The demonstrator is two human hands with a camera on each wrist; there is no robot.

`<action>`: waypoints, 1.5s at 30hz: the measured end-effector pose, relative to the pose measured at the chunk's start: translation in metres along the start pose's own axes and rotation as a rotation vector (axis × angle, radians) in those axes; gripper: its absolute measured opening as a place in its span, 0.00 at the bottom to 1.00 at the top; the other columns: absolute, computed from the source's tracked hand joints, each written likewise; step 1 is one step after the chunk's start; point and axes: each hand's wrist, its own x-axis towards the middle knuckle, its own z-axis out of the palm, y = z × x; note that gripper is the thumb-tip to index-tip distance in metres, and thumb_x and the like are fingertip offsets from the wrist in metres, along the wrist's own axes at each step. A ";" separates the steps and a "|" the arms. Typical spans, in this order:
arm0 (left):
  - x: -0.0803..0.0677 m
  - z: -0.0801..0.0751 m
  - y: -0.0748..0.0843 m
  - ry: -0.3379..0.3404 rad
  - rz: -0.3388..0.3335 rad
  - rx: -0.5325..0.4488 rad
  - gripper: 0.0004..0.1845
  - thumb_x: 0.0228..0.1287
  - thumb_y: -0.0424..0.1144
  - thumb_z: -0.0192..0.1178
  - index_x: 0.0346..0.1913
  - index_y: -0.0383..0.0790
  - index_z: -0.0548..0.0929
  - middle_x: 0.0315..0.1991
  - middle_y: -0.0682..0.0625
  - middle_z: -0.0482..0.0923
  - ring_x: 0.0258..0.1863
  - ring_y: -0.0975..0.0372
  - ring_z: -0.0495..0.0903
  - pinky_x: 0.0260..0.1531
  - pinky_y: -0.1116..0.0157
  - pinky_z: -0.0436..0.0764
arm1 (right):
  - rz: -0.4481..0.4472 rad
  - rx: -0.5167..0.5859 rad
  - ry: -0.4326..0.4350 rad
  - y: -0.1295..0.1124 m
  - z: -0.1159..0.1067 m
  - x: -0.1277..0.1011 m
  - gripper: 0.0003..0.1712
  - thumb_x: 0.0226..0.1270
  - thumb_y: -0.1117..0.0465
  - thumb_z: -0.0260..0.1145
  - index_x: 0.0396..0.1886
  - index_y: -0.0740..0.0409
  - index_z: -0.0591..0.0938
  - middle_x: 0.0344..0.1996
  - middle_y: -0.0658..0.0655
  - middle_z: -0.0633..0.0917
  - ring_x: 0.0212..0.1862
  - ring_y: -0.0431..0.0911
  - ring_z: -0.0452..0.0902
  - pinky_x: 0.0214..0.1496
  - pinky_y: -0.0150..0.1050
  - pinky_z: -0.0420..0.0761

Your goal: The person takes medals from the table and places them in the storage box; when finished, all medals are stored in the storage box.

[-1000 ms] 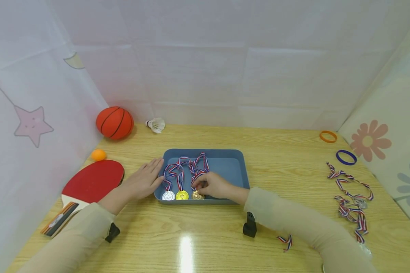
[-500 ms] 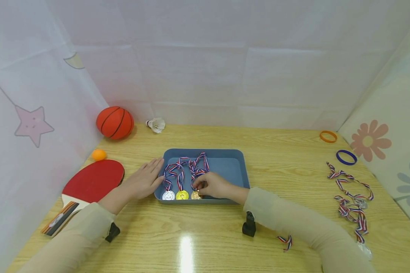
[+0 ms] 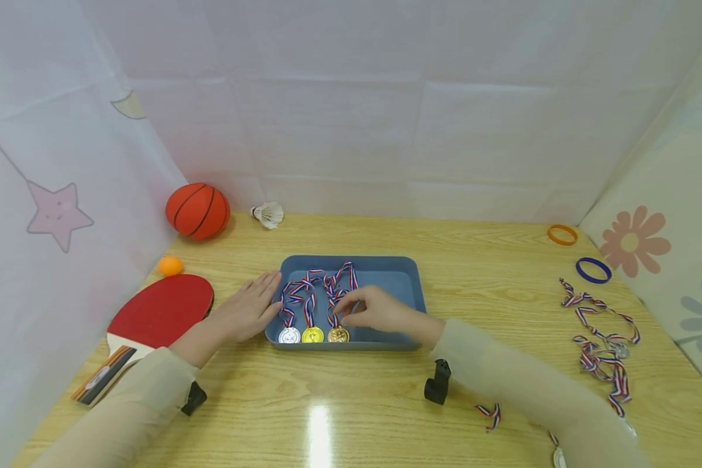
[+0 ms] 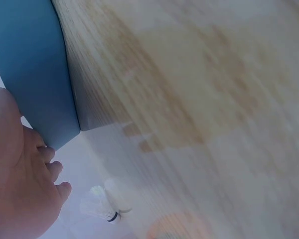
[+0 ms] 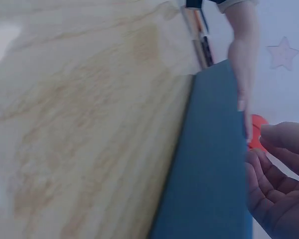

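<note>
A blue-grey tray [image 3: 386, 346] stands on the wooden table. Inside it, side by side along the front wall, lie a silver medal [image 3: 289, 335], a yellow gold medal [image 3: 312, 335] and a bronze-toned medal [image 3: 338, 335], their red, white and blue ribbons [image 3: 331, 286] stretching toward the back. My left hand [image 3: 248, 309] rests with straight fingers against the tray's left side. Over the tray, just right of the bronze-toned medal, my right hand [image 3: 377, 309] hovers with fingers bent loosely and thumb and forefinger apart. In the right wrist view this hand [image 5: 284, 174] shows above the tray's rim.
At left are a red table tennis paddle [image 3: 160, 312], an orange ball [image 3: 169, 265], a basketball [image 3: 197, 211] and a shuttlecock [image 3: 268, 214]. At right lie an orange wristband [image 3: 562, 234], a blue wristband [image 3: 593, 270] and ribboned medals [image 3: 605, 364]. Another medal [image 3: 558, 457] shows beside the right sleeve.
My right hand has come off the bronze-toned medal, moving slightly up and right, and its fingers have spread. The medal's face is now uncovered. The left hand stays in place.
</note>
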 end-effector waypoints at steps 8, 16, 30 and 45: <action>0.001 0.001 0.001 0.016 0.010 -0.001 0.32 0.72 0.46 0.40 0.69 0.25 0.50 0.70 0.35 0.47 0.68 0.43 0.45 0.63 0.46 0.48 | -0.063 0.095 0.091 -0.023 -0.035 -0.034 0.14 0.61 0.67 0.64 0.47 0.65 0.80 0.35 0.55 0.82 0.33 0.63 0.76 0.34 0.44 0.79; 0.001 -0.001 0.002 0.008 0.009 0.003 0.32 0.72 0.45 0.40 0.69 0.25 0.50 0.70 0.35 0.47 0.68 0.43 0.46 0.63 0.46 0.49 | -0.019 0.065 0.250 -0.025 -0.079 -0.086 0.17 0.63 0.60 0.64 0.51 0.60 0.79 0.36 0.60 0.80 0.34 0.54 0.76 0.34 0.41 0.79; 0.001 -0.003 0.002 -0.001 -0.003 0.010 0.33 0.72 0.46 0.41 0.69 0.25 0.49 0.70 0.35 0.46 0.68 0.44 0.45 0.63 0.46 0.48 | 0.113 -0.031 0.560 -0.007 -0.140 -0.182 0.18 0.67 0.58 0.60 0.54 0.58 0.77 0.38 0.51 0.80 0.36 0.45 0.77 0.39 0.32 0.78; 0.001 0.002 0.001 0.010 -0.001 0.001 0.33 0.72 0.45 0.41 0.69 0.26 0.49 0.70 0.35 0.46 0.68 0.44 0.45 0.63 0.46 0.48 | 0.242 -0.093 0.753 0.066 -0.185 -0.278 0.15 0.68 0.63 0.58 0.48 0.37 0.76 0.33 0.34 0.81 0.33 0.31 0.77 0.32 0.23 0.75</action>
